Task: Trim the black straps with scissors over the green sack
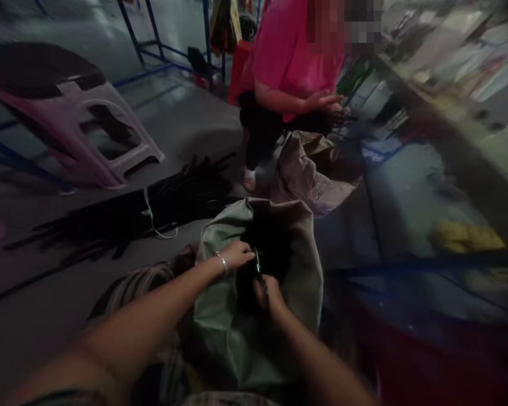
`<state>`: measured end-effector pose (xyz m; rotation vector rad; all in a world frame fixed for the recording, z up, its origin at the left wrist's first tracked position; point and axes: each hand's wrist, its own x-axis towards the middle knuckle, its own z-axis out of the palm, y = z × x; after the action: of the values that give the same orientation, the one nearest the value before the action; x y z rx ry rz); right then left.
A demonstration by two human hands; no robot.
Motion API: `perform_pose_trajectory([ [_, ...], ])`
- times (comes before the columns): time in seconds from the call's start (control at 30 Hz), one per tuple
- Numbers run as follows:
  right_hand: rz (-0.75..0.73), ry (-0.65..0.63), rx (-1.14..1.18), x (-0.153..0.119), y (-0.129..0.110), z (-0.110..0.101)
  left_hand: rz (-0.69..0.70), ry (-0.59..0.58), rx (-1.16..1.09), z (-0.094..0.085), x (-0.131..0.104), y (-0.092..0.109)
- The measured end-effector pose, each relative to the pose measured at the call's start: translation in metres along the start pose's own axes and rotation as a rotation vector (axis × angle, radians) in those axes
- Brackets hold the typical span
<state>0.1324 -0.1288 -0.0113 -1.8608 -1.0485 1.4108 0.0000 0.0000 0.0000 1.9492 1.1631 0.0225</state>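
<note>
A large pale-green sack (220, 316) stands open in front of me, and dark material (275, 237) shows inside it. Over the mouth of the sack, my right hand (271, 292) is closed around a pair of scissors (258, 263) whose shiny blades point away from me. Just left of the blades is my left hand (237, 255), with a bracelet at its wrist. Its fingers are pinched together, but what they hold is too dark to make out against the sack's contents.
A tied bundle of long black strips (173, 197) lies on the floor at left, near a plastic stool (80, 129). A person in a pink shirt (288, 62) sits ahead behind another sack (305, 175). A worktable (461, 124) runs along the right, with yellow items (468, 237) beneath.
</note>
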Motion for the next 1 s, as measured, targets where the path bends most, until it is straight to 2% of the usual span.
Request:
perform_pose_trajectory([
  [0.3,-0.065,0.025,-0.088,0.014,0.024,-0.002,-0.014,0.067,-0.029,-0.006,-0.005,0.008],
  [0.47,-0.203,-0.017,-0.262,0.019,0.031,-0.005,-0.021,0.101,-0.134,-0.003,-0.004,0.006],
  [0.6,-0.17,-0.06,-0.376,0.015,0.027,-0.008,-0.001,0.095,-0.289,0.001,-0.003,0.002],
  [0.7,-0.206,-0.077,-0.393,0.01,0.02,-0.009,-0.051,0.077,-0.42,0.003,-0.003,0.003],
  [0.8,-0.226,-0.049,-0.356,0.007,0.016,-0.009,-0.109,0.083,-0.541,0.007,-0.004,0.008],
  [1.0,-0.239,0.024,-0.274,0.004,0.008,-0.004,-0.187,-0.011,-0.787,0.024,-0.006,0.02],
])
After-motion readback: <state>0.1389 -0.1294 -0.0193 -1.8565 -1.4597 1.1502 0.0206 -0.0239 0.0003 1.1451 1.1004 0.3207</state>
